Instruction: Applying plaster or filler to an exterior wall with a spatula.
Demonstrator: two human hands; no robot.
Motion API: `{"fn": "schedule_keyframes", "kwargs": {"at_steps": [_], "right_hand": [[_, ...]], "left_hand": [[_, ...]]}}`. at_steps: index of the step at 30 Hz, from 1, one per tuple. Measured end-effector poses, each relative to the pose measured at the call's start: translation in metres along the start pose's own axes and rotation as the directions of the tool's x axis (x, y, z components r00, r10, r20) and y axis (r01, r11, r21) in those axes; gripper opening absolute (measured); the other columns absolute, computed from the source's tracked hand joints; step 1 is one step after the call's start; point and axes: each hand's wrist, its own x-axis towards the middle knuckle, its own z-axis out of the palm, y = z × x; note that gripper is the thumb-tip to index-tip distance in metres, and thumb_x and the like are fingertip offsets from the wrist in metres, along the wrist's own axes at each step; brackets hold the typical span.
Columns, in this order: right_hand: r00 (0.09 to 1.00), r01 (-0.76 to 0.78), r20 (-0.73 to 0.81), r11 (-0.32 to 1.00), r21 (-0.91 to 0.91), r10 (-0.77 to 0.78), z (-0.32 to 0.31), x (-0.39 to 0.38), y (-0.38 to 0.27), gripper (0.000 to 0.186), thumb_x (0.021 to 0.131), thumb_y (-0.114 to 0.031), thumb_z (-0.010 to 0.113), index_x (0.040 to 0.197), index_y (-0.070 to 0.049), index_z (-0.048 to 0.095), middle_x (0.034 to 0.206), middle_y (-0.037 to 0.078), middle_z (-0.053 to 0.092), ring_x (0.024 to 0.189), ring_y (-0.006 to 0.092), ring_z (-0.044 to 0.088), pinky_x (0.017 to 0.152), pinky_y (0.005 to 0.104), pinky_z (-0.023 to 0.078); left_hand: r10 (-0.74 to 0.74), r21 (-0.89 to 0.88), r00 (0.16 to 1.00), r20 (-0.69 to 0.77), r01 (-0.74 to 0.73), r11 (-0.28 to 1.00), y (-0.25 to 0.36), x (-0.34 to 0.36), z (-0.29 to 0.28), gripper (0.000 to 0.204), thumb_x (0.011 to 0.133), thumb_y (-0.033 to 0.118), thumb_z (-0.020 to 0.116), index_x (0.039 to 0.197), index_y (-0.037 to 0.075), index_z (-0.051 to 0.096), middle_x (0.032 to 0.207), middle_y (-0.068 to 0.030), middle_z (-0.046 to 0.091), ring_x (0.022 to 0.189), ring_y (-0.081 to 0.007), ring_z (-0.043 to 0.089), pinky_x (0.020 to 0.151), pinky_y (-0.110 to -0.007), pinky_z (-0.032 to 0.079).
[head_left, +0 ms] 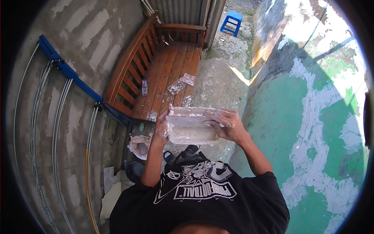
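Two walls frame your view: a green wall [296, 128] with broad pale patches on the right, and a grey block wall [72, 136] with cables hung along it on the left. Against the grey one stands a wooden table [163, 74] with a slatted back, its planks spotted with white. Beyond its far end, a blue stool [232, 22] sits on the concrete ground. Near your feet, an open-mouthed pale bag [135, 150] rests on the ground. You hold a pale rectangular container [189, 135], smeared with white paste, in front of your chest, near the table's close end. Your left hand [161, 130] has its fingers clamped on the container's left end; your right hand [230, 125], whitened with paste, clamps its fingers over the right end. On the table lie a plastic bottle [144, 86], close to the backrest, and two crumpled plastic pieces [176, 87].
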Motion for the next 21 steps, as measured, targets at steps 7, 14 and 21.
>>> {"fn": "schedule_keyframes", "kwargs": {"at_steps": [7, 14, 21], "right_hand": [[0.999, -0.027, -0.046, 0.987, -0.16, 0.02, 0.017, 0.022, -0.019, 0.051, 0.063, -0.002, 0.07, 0.113, -0.008, 0.061, 0.089, 0.009, 0.066, 0.07, 0.0272, 0.062, 0.061, 0.0365, 0.053], [0.998, 0.051, -0.037, 0.998, -0.023, -0.051, 0.037, 0.028, -0.04, 0.047, 0.064, -0.004, 0.069, 0.111, -0.011, 0.063, 0.094, 0.005, 0.066, 0.075, 0.0244, 0.063, 0.061, 0.0348, 0.054], [0.997, 0.003, -0.076, 0.992, -0.124, -0.012, 0.027, 0.044, -0.046, 0.051, 0.063, -0.001, 0.07, 0.112, -0.011, 0.062, 0.091, 0.007, 0.066, 0.07, 0.0277, 0.062, 0.058, 0.0361, 0.053]], "left_hand": [[-0.15, 0.01, 0.98, -0.133, 0.152, 0.988, 0.022, -0.008, -0.005, 0.031, 0.096, 0.024, 0.052, 0.114, -0.002, 0.057, 0.101, -0.0099, 0.066, 0.084, -0.0144, 0.065, 0.074, -0.028, 0.054], [-0.109, -0.007, 0.987, -0.12, 0.109, 0.994, 0.033, -0.027, -0.028, 0.031, 0.097, 0.025, 0.05, 0.111, -0.001, 0.058, 0.097, -0.0097, 0.066, 0.084, -0.0145, 0.065, 0.074, -0.028, 0.054], [0.006, -0.009, 0.995, -0.095, -0.007, 1.0, 0.051, -0.04, -0.019, 0.032, 0.097, 0.028, 0.051, 0.107, -0.001, 0.061, 0.095, -0.0087, 0.067, 0.082, -0.015, 0.065, 0.074, -0.029, 0.053]]}}
